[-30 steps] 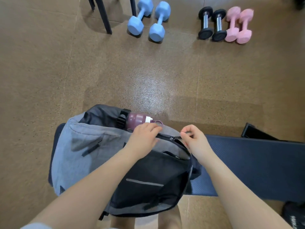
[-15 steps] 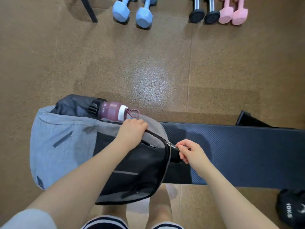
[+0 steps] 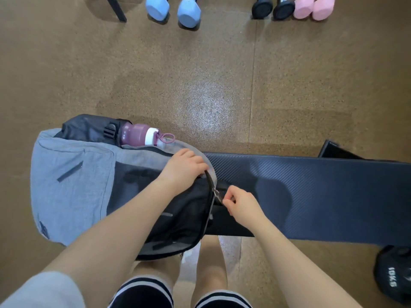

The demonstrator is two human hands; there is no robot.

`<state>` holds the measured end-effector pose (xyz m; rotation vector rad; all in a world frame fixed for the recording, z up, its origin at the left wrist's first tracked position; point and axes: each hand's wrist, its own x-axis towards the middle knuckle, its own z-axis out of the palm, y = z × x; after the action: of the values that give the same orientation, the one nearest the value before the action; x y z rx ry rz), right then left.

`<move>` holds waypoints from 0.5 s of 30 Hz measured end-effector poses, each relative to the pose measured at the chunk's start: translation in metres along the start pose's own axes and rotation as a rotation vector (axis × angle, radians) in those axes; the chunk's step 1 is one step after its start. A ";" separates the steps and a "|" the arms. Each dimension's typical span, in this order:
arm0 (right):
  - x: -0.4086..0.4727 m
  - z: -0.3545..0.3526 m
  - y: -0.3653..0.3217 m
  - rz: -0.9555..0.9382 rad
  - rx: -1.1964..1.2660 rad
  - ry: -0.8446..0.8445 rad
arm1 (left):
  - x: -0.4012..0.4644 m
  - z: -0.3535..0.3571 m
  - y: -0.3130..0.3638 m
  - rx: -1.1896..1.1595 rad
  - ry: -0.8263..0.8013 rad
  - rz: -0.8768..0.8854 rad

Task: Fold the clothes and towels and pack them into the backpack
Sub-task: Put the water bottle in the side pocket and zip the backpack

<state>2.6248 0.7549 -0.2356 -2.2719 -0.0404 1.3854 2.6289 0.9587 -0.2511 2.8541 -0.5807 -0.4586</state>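
Note:
A grey and black backpack [image 3: 73,185] lies on its side on the left end of a dark padded bench [image 3: 311,196]. A purple bottle [image 3: 136,135] with a white collar sticks out of its far side pocket. My left hand [image 3: 183,167] grips the backpack's top edge beside the zip track. My right hand [image 3: 239,203] pinches the zipper pull [image 3: 216,194] at the bag's right end. No clothes or towels are in sight; the inside of the bag is hidden.
Blue dumbbells [image 3: 171,12], black dumbbells [image 3: 272,8] and pink dumbbells [image 3: 311,10] stand on the brown floor at the far edge. A black 10 kg weight plate [image 3: 394,276] lies at the lower right. My legs stand against the bench's near side.
My right hand has drawn the zipper pull round the bag's top corner and down its right end. My left hand slid along the edge with it. The view tilted downward.

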 end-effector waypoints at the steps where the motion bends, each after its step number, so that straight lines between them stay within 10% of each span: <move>1: -0.008 0.007 0.009 0.044 0.000 -0.031 | -0.002 0.002 -0.001 0.019 0.039 -0.017; 8: -0.060 0.060 0.020 0.114 0.127 -0.084 | -0.037 0.008 0.049 -0.212 0.309 -0.346; 15: -0.090 0.045 -0.004 0.058 0.181 -0.048 | -0.111 0.001 0.128 -1.084 -0.331 -0.967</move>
<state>2.5440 0.7519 -0.1764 -2.1061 0.1306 1.4127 2.4866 0.8885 -0.1917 1.7909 0.8459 -0.9844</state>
